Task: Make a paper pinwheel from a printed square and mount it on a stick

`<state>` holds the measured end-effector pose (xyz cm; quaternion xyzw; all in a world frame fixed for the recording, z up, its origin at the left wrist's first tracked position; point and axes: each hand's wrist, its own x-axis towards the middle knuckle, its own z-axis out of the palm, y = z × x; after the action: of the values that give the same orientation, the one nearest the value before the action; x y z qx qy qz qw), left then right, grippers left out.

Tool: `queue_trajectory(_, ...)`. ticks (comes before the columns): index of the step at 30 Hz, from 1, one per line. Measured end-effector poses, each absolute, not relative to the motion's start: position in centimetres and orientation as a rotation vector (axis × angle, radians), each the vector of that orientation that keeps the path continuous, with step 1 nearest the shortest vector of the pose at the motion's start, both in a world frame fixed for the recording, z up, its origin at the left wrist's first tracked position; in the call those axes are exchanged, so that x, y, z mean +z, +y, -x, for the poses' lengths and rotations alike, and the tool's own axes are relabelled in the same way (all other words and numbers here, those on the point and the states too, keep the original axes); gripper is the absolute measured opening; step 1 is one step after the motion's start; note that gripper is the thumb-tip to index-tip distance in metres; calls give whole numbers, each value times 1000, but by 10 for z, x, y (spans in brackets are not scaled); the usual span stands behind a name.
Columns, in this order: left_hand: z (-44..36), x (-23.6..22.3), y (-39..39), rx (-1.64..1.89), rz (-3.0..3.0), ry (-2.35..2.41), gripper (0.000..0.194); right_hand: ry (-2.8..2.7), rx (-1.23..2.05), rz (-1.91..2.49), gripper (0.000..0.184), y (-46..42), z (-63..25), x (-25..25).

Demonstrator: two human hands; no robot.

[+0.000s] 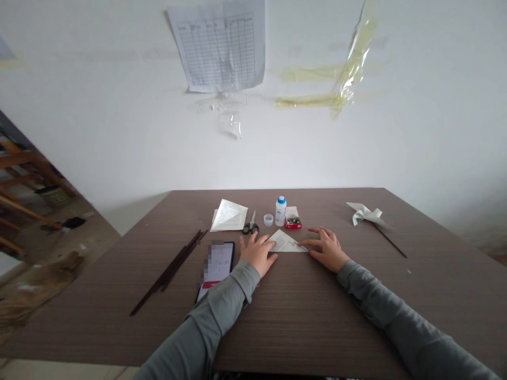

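A sheet of printed paper (pixel 284 243), folded into a triangle, lies flat on the brown table between my hands. My left hand (pixel 257 254) rests with spread fingers at its left corner, the fingertips touching the paper. At the right corner my right hand (pixel 325 248) has its fingers stretched out, a fingertip on the paper's edge. Neither hand grips anything. Just beyond the paper stand a white bottle with a blue cap (pixel 281 211), a small clear cup (pixel 268 219) and a red box of small metal pieces (pixel 293 222). Scissors (pixel 251 224) lie beyond my left hand.
Several printed paper sheets (pixel 228 215) lie at the back left. Dark thin sticks (pixel 174 266) and a phone (pixel 217 266) are to the left. A paper pinwheel on a stick (pixel 368 215) lies at the right. The white wall (pixel 317 153) borders the table's back edge.
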<state>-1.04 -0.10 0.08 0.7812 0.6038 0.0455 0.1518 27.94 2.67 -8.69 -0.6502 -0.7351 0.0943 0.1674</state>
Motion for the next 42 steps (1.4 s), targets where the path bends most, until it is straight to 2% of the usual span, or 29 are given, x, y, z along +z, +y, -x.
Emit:
queue_trajectory(6,-1,0,6,171,-2236,1779,33,-2105,321,1834,41,30,-273,-71)
queue_trajectory(12,-12,3,10,172,-2247,1818,30,-2090,261,1855,31,30,-244,-64)
queue_trajectory(26,-16,10,13,126,-2167,1869,32,-1986,364,2024,47,37,-217,-60)
queue_trajectory(42,-6,10,19,151,-2092,1885,19,-1968,416,2043,31,38,-230,-45)
